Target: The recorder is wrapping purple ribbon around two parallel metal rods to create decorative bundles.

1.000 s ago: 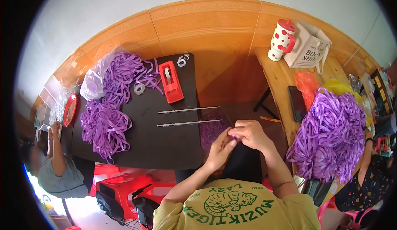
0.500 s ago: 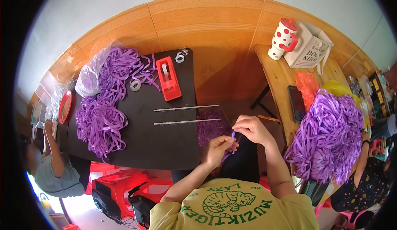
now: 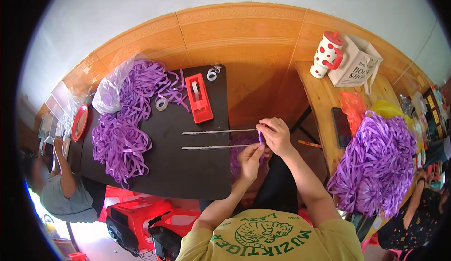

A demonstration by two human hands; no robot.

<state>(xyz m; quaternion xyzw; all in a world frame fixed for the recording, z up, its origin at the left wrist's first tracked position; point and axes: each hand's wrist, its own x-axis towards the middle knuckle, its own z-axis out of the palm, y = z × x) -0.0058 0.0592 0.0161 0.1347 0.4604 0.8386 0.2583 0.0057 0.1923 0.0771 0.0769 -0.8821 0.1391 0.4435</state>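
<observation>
The narrow, shiny purple ribbon [image 3: 260, 137] is best kept taut and untwisted, pinched by the fingers of the left hand [image 3: 250, 160] below and the right hand [image 3: 277, 136] above. Compared with the earlier frame, it is brought closer to two thin, pale rods [image 3: 211, 132] jutting past the black-topped bench [image 3: 178, 179].

Lettering [image 3: 299, 242] stands on the yellow shirt [image 3: 270, 237] and cream bag [image 3: 350, 54].
</observation>
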